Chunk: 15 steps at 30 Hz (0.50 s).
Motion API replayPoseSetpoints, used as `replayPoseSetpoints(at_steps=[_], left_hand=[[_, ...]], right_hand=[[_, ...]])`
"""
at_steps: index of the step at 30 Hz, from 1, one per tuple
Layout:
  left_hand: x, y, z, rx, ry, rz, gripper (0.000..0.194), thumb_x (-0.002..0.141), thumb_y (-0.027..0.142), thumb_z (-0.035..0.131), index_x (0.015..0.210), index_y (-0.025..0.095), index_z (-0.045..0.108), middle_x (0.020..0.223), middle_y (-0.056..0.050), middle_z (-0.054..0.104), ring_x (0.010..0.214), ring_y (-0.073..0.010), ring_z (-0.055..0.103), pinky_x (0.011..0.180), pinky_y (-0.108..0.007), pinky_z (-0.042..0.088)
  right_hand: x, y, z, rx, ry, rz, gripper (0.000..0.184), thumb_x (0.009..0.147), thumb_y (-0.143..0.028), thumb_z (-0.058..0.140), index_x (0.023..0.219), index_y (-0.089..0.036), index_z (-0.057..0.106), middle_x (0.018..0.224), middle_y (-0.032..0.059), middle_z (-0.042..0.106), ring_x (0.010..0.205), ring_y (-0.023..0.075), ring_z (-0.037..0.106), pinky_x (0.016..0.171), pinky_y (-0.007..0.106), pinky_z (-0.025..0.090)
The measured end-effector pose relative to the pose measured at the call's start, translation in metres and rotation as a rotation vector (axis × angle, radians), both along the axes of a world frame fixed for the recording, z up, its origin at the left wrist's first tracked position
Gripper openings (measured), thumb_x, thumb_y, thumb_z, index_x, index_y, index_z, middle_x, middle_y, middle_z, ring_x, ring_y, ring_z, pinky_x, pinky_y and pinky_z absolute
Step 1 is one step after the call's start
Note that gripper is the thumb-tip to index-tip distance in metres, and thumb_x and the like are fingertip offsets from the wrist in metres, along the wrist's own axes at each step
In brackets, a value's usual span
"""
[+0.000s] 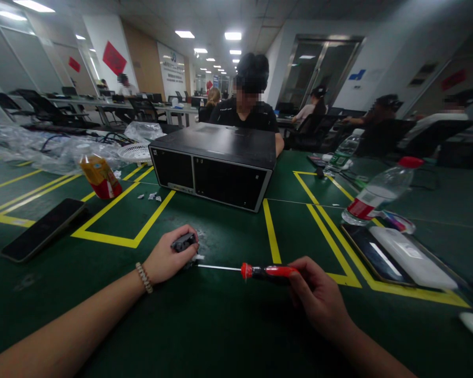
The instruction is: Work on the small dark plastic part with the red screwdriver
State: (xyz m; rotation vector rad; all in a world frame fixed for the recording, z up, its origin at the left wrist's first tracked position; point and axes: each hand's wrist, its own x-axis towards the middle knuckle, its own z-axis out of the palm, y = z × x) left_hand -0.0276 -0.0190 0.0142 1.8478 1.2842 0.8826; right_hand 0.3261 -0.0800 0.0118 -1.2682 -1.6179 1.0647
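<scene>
My left hand is closed around a small dark grey part whose kind I cannot make out, low over the green table. In my right hand is a screwdriver with a red and black handle, gripped by the handle's end. Its thin metal shaft points left, and the tip comes close to the dark part; whether they touch I cannot tell. A scrap of something white shows beside the left thumb. Beyond both hands stands a large black case with a grey frame.
To the left are a dark phone-like slab, an orange drink bottle, paper scraps and a white basket. On the right stand a red-capped bottle, a green-labelled bottle, a phone and a white box-like item. A person sits behind the case.
</scene>
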Motion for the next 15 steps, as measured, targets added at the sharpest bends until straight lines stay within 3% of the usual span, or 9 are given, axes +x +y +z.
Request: replayPoseSetpoints(at_steps=[6,11,15], left_hand=[[-0.0004,0.0007,-0.001,-0.016,-0.017,-0.005,0.014,0.09,0.032,0.061,0.096,0.019,0.061,0.086,-0.002,0.064,0.074,-0.0186,0.061,0.067,-0.03,0.051],[-0.0013,0.0019,-0.0038,-0.024,-0.025,-0.018,0.016,0.09,0.033,0.062,0.098,0.019,0.062,0.088,-0.003,0.065,0.076,-0.0189,0.062,0.068,-0.031,0.051],[-0.0022,0.0031,-0.0063,-0.017,-0.016,-0.005,0.016,0.089,0.032,0.063,0.097,0.019,0.062,0.087,-0.002,0.065,0.075,-0.0185,0.062,0.068,-0.03,0.051]], right_hand=[[0.0036,0.0006,-0.0038,0.067,-0.04,0.012,0.032,0.1,-0.054,0.06,0.091,-0.024,0.059,0.064,-0.0033,0.06,0.05,0.0138,0.057,0.043,0.023,0.046],[-0.001,-0.0009,-0.0006,0.073,-0.052,-0.02,0.026,0.1,-0.045,0.062,0.114,-0.024,0.055,0.077,0.0,0.066,0.055,0.0159,0.063,0.045,0.026,0.052],[-0.003,-0.0016,0.0004,0.136,-0.023,0.027,0.021,0.101,-0.038,0.061,0.116,-0.026,0.053,0.078,-0.0006,0.065,0.053,0.015,0.063,0.045,0.025,0.052]])
